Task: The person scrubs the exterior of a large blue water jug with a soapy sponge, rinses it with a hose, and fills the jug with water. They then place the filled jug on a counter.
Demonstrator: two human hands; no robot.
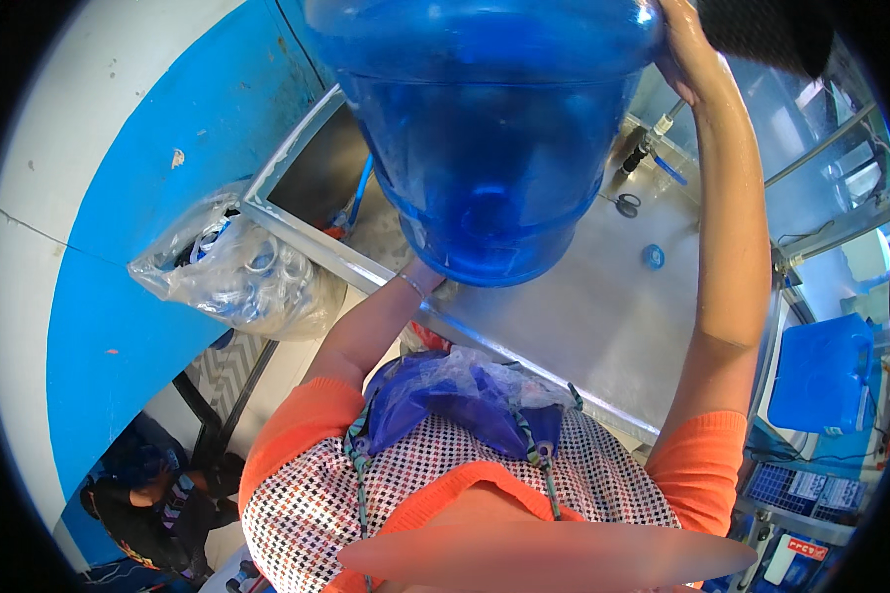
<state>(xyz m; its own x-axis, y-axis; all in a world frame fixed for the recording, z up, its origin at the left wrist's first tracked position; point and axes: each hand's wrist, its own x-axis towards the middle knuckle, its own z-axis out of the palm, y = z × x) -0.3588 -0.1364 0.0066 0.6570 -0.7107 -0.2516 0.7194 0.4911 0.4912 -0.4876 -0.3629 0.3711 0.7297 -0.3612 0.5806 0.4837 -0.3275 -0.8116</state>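
A large translucent blue water jug (494, 148) is held up over a stainless steel basin (603, 316), its base tilted toward me. My right hand (690, 54) is closed against the jug's upper right side, arm raised and the skin wet-looking. At the lower left of the base, my left hand (427, 275) reaches under and bears the jug; its fingers are hidden behind the plastic. On the basin's floor lie black-handled scissors (627, 205) and a small blue cap (653, 257). Near the basin's back stands a tap fitting (646, 146) with a short blue hose.
A clear plastic bag (257, 272) full of caps or wrappers hangs at the basin's left edge, beside a blue and white wall (119, 277). To the right is a blue container (823, 374) near shelving. A person in dark clothes (158, 504) is low at the left.
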